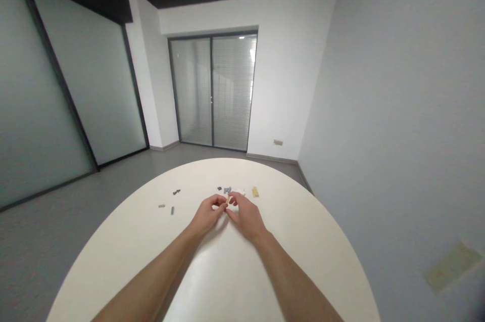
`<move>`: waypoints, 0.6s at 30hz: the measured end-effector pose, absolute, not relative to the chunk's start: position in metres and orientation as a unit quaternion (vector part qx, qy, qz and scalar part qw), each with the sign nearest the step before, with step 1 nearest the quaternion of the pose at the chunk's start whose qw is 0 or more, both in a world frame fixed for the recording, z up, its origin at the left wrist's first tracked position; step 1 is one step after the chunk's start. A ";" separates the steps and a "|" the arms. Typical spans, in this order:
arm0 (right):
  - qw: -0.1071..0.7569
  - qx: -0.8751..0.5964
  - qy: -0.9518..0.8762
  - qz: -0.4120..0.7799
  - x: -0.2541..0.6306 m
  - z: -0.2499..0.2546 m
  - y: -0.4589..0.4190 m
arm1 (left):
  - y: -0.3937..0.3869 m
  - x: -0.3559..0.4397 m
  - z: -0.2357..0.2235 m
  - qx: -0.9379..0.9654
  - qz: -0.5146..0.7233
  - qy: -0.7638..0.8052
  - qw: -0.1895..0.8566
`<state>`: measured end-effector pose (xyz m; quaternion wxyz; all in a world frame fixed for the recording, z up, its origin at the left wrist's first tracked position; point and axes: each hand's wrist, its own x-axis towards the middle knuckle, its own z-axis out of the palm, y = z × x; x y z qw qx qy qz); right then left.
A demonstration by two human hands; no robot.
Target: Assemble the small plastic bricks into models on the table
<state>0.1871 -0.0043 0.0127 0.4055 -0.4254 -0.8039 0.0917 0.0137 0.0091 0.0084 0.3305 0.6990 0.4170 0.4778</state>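
Observation:
A small yellowish, narrow piece point(228, 200), perhaps a toy building brick, is held up over the white round table point(223, 281). My left hand point(209, 213) pinches it between thumb and fingers. From the other side, my right hand point(245, 214) curls round the same piece, its index fingertip touching the upper end. The fingers partly cover the piece, so its exact shape is hidden. Just beyond the hands lie grey pieces point(227, 190) and a small dark piece point(219, 188). A flat yellowish piece point(255, 191) rests beyond my right hand, beside a whitish piece point(241, 192) partly hidden by it.
To the left on the table are a dark brown piece point(176, 192), a light grey bar point(161, 206) and a darker grey bar point(173, 210). The table's curved far edge point(223, 158) faces a glass door point(212, 94). A plain wall point(397, 109) stands at the right.

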 end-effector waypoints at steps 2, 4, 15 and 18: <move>0.405 -0.428 -0.803 0.091 0.187 0.013 -0.004 | 0.009 0.013 0.009 0.701 0.477 0.418 0.327; 0.404 -0.433 -0.801 0.087 0.187 0.012 -0.003 | 0.008 0.013 0.010 0.700 0.476 0.422 0.326; 0.398 -0.478 -0.781 0.052 0.188 0.009 0.002 | 0.008 0.013 0.011 0.693 0.487 0.438 0.301; 0.391 -0.485 -0.781 0.049 0.188 0.009 0.001 | 0.010 0.012 0.009 0.682 0.502 0.442 0.294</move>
